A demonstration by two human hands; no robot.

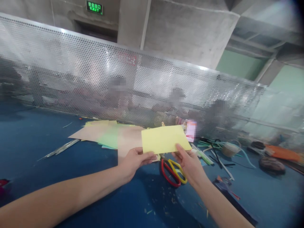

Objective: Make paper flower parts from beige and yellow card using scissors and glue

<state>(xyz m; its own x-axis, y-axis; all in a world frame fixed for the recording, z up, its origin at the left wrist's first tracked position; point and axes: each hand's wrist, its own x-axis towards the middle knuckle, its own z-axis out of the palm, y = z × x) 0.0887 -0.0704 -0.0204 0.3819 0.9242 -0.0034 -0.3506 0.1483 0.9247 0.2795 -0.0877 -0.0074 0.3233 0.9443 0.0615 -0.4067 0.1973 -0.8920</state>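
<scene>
One yellow card (165, 139) held up by two hands

In the head view, the card's lower edge is pinched at two corners by the left hand (137, 160) and the right hand (188, 161), above one blue table (99, 193); one pair of scissors (174, 172) with two handle loops is seen just below it

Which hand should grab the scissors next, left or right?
Probably the right hand. It is nearer the handles of the scissors. Both hands hold the yellow paper, so the left hand could hold it alone while the right lets go.
</scene>
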